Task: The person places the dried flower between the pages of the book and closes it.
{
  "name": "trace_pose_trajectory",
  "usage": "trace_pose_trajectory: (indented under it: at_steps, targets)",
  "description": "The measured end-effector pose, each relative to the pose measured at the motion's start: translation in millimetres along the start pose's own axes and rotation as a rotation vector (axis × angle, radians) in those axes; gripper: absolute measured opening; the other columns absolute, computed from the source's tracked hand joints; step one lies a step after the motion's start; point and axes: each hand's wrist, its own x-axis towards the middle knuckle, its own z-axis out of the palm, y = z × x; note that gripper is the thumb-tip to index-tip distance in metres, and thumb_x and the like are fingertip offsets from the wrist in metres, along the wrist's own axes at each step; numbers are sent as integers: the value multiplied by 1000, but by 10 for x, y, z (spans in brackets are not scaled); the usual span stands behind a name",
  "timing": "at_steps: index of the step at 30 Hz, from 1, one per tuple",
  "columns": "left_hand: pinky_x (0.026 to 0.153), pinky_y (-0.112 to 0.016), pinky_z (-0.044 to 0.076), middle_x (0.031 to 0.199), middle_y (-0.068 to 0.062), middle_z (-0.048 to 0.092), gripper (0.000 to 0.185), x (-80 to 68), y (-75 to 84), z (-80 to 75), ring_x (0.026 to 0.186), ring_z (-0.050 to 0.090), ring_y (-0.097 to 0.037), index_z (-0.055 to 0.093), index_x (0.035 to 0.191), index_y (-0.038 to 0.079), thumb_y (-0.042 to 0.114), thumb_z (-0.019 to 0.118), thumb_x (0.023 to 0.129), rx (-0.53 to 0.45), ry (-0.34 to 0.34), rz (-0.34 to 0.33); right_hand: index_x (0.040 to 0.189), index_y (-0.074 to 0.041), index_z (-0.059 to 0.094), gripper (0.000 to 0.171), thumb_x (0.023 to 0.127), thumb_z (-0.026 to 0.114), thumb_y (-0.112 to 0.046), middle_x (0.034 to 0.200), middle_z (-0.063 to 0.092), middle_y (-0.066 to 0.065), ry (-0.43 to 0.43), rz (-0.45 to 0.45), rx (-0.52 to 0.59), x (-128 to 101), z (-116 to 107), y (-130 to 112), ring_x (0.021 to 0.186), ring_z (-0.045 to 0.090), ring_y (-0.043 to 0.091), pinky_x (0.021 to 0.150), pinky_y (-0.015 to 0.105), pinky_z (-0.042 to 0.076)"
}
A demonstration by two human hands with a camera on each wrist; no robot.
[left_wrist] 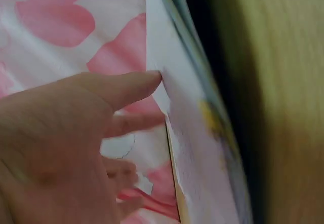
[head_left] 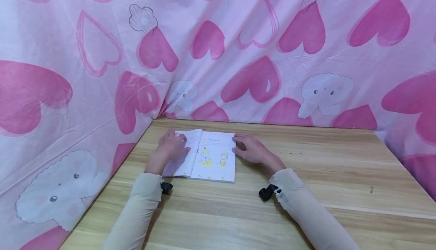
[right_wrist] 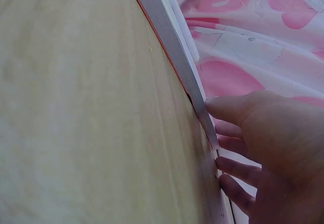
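Note:
An open book [head_left: 214, 172] lies on the wooden table, its right page showing small yellow-and-white cartoon figures and some print. My left hand [head_left: 168, 148] rests on the left page, thumb and fingers spread; in the left wrist view its thumb tip [left_wrist: 154, 78] touches the white page. At the book's right edge is my right hand [head_left: 253, 149], fingertips on the upper part of that edge. From the right wrist, the thumb [right_wrist: 223, 107] meets the edge of the thick page block [right_wrist: 174, 51], and the other fingers are loosely bent beside it.
The wooden table [head_left: 218, 216] extends in front of the book and to its right. A pink cloth with hearts [head_left: 252, 79] hangs behind and along the left side. Dark wrist cameras [head_left: 267, 192] sit at both light sleeves [head_left: 136, 204].

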Motion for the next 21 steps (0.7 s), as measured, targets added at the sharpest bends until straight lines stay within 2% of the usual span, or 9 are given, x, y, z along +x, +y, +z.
trace_pose_trajectory:
  at_steps: [1,4,7,12,16,21]
  targets:
    - [130,-73,21,173,-34,26,50,10,17,13,164,17,-53,61,148,7,29,68,104,-8,16,45,160,-12,54,59,108,67,-35,172,44,11,0,1,0,1,1,1,162,37,34,132,57,32]
    - [128,-72,26,172,-26,38,54,47,70,64,164,24,-50,57,156,11,15,67,103,-3,60,189,160,-12,53,59,108,67,-35,172,44,10,3,0,0,1,3,6,163,37,35,132,57,32]
    - [126,-72,31,171,-17,45,53,77,125,130,163,30,-48,58,156,13,8,62,104,-10,62,271,160,-12,53,59,108,68,-34,172,44,10,2,1,7,0,4,11,163,37,35,132,57,32]
    - [127,-65,35,169,-14,48,47,98,197,209,160,40,-39,59,155,9,7,56,108,-40,41,274,159,-11,54,58,108,68,-33,172,45,10,7,-2,25,-4,-1,24,163,36,34,132,56,31]
    - [128,-60,37,168,-17,48,45,92,222,217,158,44,-38,58,155,7,18,57,111,-75,42,253,158,-11,56,55,108,67,-31,170,48,10,39,-11,44,-8,4,29,161,39,34,131,57,33]
    - [130,-56,34,170,-15,46,57,75,219,212,159,42,-37,53,158,8,34,65,109,-92,7,219,155,-12,59,48,110,64,-30,163,56,9,108,-18,88,-8,3,21,157,46,31,129,55,37]
